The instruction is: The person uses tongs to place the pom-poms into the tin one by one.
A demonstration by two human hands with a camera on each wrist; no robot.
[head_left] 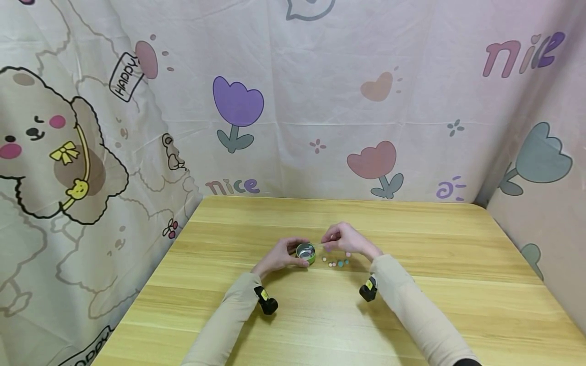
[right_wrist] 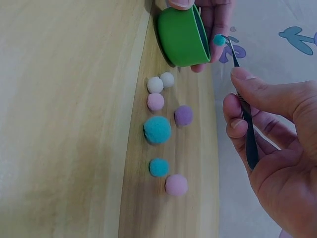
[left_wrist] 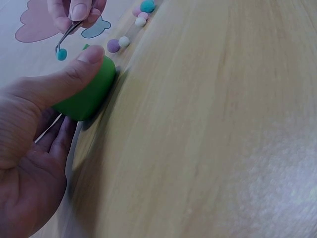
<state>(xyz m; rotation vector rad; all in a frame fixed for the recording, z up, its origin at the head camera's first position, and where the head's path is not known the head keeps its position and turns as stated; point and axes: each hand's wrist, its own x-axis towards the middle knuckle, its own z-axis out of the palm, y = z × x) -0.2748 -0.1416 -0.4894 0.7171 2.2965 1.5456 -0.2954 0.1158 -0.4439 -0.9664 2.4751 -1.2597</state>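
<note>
Wears beige sleeves (head_left: 412,300) and black wrist devices (head_left: 266,300) over the nearest visible part of the table (head_left: 311,330). Steadies the green container (right_wrist: 181,37) upright with the left hand (head_left: 284,254), nearer the table's left edge than its right, with thumb and fingers curled part way round opposite sides, probably to prevent sliding while leaving the mouth uncovered. Has loose pom-poms (right_wrist: 157,130) spread just beside it, toward the right edge, presumably for a short reach. Pinches tweezers (right_wrist: 246,116) firmly between thumb and fingers of the right hand (head_left: 348,240), likely along the ridged part for control, with the tips pressed on one small teal pom-pom (right_wrist: 219,39) near the container's mouth. Faces, past the far edge, a printed cloth (head_left: 293,101).
</note>
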